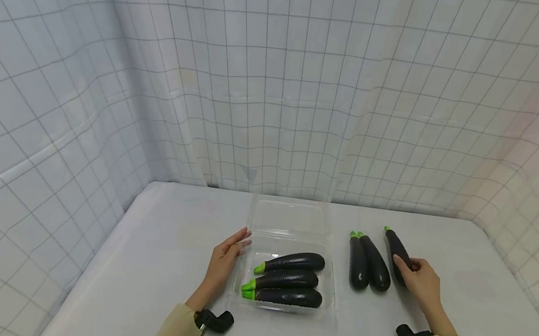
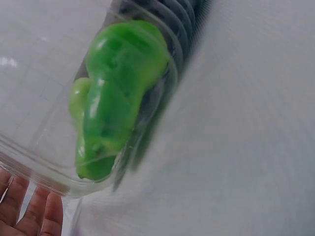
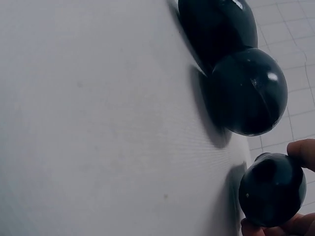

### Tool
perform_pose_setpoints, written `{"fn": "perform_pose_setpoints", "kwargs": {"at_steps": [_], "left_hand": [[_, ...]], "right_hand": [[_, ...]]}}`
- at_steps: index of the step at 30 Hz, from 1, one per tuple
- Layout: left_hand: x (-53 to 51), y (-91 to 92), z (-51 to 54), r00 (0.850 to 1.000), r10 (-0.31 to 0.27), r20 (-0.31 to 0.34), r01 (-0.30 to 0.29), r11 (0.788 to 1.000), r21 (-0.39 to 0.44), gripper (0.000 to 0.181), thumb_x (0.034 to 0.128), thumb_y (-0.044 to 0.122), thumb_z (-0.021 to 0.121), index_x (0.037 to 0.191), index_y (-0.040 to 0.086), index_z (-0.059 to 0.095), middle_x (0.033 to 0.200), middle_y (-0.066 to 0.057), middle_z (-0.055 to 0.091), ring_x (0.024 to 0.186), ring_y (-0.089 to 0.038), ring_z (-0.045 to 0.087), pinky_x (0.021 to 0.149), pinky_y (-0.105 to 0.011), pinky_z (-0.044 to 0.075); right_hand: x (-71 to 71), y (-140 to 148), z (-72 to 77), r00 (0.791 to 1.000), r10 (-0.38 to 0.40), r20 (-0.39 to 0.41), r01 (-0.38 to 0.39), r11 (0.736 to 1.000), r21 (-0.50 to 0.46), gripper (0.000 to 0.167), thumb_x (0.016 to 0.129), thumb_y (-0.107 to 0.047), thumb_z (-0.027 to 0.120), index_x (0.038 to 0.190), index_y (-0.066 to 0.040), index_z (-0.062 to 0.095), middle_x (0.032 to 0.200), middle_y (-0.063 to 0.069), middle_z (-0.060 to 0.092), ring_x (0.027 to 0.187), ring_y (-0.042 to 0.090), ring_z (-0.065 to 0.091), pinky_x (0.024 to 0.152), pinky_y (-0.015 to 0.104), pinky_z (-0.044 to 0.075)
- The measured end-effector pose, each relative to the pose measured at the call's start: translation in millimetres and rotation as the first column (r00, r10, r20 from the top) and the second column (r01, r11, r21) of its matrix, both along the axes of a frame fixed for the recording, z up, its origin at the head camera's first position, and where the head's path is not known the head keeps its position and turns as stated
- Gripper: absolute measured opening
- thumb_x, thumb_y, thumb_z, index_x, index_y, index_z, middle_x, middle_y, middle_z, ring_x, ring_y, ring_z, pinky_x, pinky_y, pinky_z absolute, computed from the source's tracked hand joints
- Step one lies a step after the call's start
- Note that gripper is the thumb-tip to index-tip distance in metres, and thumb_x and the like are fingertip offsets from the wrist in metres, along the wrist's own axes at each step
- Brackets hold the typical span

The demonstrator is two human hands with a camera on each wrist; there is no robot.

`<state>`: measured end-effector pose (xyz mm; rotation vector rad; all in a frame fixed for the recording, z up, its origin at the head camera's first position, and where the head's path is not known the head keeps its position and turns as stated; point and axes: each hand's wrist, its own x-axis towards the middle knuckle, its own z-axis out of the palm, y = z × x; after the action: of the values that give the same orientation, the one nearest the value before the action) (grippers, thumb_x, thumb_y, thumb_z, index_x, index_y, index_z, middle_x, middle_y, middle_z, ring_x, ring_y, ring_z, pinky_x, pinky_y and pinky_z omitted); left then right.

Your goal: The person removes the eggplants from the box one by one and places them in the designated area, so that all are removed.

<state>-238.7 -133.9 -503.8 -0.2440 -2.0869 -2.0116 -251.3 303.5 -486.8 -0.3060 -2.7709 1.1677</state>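
My right hand [image 1: 422,282] grips a dark eggplant [image 1: 396,246] with a green stem, thumb on one side and fingers on the other. In the right wrist view, the rounded end of that eggplant [image 3: 272,189] sits between thumb and fingers. Two more eggplants [image 1: 376,264] lie side by side to its left. An open clear plastic container [image 1: 331,281] holds three eggplants [image 1: 288,278], stems to the left. At the container's left side is my left hand [image 1: 224,258], its fingers [image 2: 37,211] extended along the wall. The container's clear wall covers the green stems [image 2: 115,93] in the left wrist view.
The container's clear lid [image 1: 288,216] lies folded back behind it. A white table surface [image 1: 159,267] spreads beneath everything. Gridded white sheets [image 1: 285,90] hang behind the table and at both sides.
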Motion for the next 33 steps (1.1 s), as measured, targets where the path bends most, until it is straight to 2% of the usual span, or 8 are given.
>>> {"fn": "perform_pose_setpoints", "kwargs": {"at_steps": [3,6,13,15,18,26,29,33], "left_hand": [[-2.3,-0.5,-5.9,1.000,-0.002,-0.013,0.002,1.000,0.000,0.038,0.1004,0.003,0.042,0.138,-0.005,0.045,0.131,-0.020,0.053,0.117,-0.036,0.053,0.088,-0.030,0.045],[-1.4,-0.4,-4.4,1.000,-0.016,-0.027,0.017,1.000,0.005,0.039,0.1005,0.002,0.042,0.138,-0.007,0.043,0.132,-0.022,0.052,0.118,-0.038,0.051,0.090,-0.031,0.044],[9.7,2.1,16.2,0.999,-0.041,0.010,0.040,0.999,0.016,0.039,0.0989,-0.003,0.041,0.137,-0.010,0.041,0.132,-0.026,0.049,0.119,-0.042,0.049,0.096,-0.051,0.038],[13.4,3.5,21.7,0.999,-0.036,0.022,0.036,0.999,0.009,0.039,0.0989,-0.003,0.041,0.137,-0.010,0.041,0.133,-0.026,0.049,0.119,-0.041,0.049,0.097,-0.053,0.035],[15.2,4.1,24.0,0.999,-0.027,0.035,0.026,1.000,0.016,0.039,0.0989,-0.003,0.041,0.137,-0.010,0.041,0.133,-0.026,0.049,0.120,-0.041,0.049,0.098,-0.054,0.034],[13.8,3.5,22.8,0.999,-0.025,0.029,0.024,0.999,0.025,0.039,0.0987,-0.003,0.042,0.137,-0.010,0.042,0.132,-0.025,0.050,0.119,-0.041,0.049,0.095,-0.051,0.038],[10.1,2.0,14.1,1.000,-0.023,0.017,0.022,0.999,0.029,0.038,0.0995,0.000,0.042,0.137,-0.007,0.044,0.132,-0.022,0.052,0.119,-0.037,0.051,0.095,-0.042,0.041],[11.2,2.1,15.0,1.000,-0.021,0.021,0.021,1.000,0.022,0.038,0.0998,0.001,0.042,0.137,-0.006,0.044,0.132,-0.022,0.052,0.119,-0.036,0.051,0.096,-0.043,0.040]], "right_hand": [[0.3,0.0,-0.4,1.000,0.010,0.029,-0.010,1.000,0.007,0.080,0.092,-0.055,0.048,0.126,0.017,0.044,0.116,0.035,0.051,0.102,0.045,0.052,0.081,0.051,0.044],[1.0,-0.3,-0.5,0.999,0.022,0.049,-0.023,1.000,0.019,0.082,0.092,-0.057,0.047,0.128,0.018,0.042,0.120,0.037,0.049,0.106,0.048,0.050,0.084,0.053,0.043],[0.8,-0.1,-2.8,0.998,0.041,0.053,-0.043,0.999,0.033,0.084,0.092,-0.057,0.047,0.127,0.018,0.042,0.120,0.038,0.048,0.105,0.048,0.050,0.083,0.054,0.043],[0.5,0.0,-3.8,0.998,0.046,0.050,-0.048,0.998,0.037,0.083,0.092,-0.057,0.047,0.126,0.018,0.043,0.119,0.038,0.049,0.105,0.048,0.050,0.083,0.054,0.043],[0.5,-0.4,-5.4,0.998,0.050,0.045,-0.052,0.998,0.041,0.082,0.092,-0.057,0.047,0.126,0.018,0.044,0.118,0.037,0.050,0.104,0.047,0.051,0.083,0.053,0.043],[1.5,-1.6,-5.4,0.998,0.053,0.036,-0.054,0.998,0.039,0.081,0.092,-0.056,0.048,0.126,0.018,0.044,0.116,0.037,0.051,0.103,0.047,0.052,0.082,0.053,0.043],[1.2,-1.7,-5.4,0.998,0.054,0.039,-0.055,0.998,0.043,0.082,0.092,-0.056,0.048,0.126,0.019,0.044,0.117,0.037,0.050,0.103,0.047,0.051,0.083,0.053,0.043],[0.7,-1.9,-4.9,0.997,0.058,0.046,-0.061,0.996,0.057,0.083,0.092,-0.057,0.048,0.126,0.019,0.043,0.117,0.038,0.050,0.104,0.048,0.051,0.083,0.054,0.042]]}}
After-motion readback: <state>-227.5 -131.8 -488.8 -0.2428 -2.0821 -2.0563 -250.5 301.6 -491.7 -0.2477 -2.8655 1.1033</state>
